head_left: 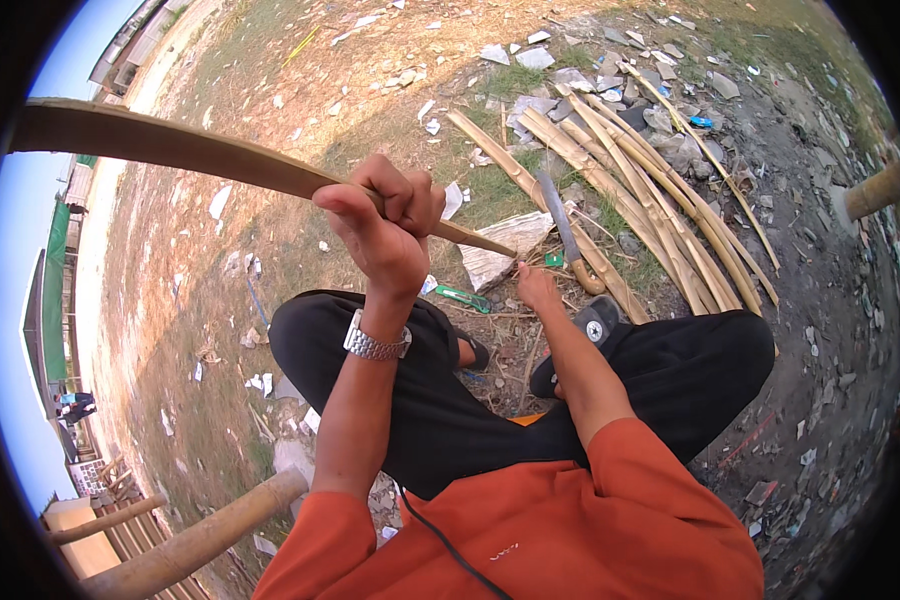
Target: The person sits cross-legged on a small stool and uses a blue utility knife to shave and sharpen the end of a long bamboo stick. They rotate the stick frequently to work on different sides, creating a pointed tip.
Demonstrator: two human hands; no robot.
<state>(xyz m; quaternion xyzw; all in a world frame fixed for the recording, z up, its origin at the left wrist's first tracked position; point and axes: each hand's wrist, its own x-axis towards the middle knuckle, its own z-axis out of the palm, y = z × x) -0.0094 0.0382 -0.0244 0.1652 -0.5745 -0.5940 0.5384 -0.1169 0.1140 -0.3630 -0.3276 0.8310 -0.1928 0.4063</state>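
- Here, the left hand is closed around a bamboo strip, fingers curled over it and thumb sticking out to the left.
- The strip slants across the view, its broad end toward the upper left rim and its narrow end down at a pale slab on the ground.
- The right hand is low, fingertips at the strip's narrow end; whether it grips the end or only touches it, I cannot tell.
- Just right of the slab lies a knife, long-bladed, its wooden handle beside the right shoe.
- A green cutter lies near the slab's lower left side.
- More strips lie in a loose, fanned pile beyond the knife, to the right, with stone pieces scattered around the far end.
- The person sits with knees apart, in black trousers and an orange-red shirt, a metal watch on the left wrist.
- Round poles show at the lower left and right.
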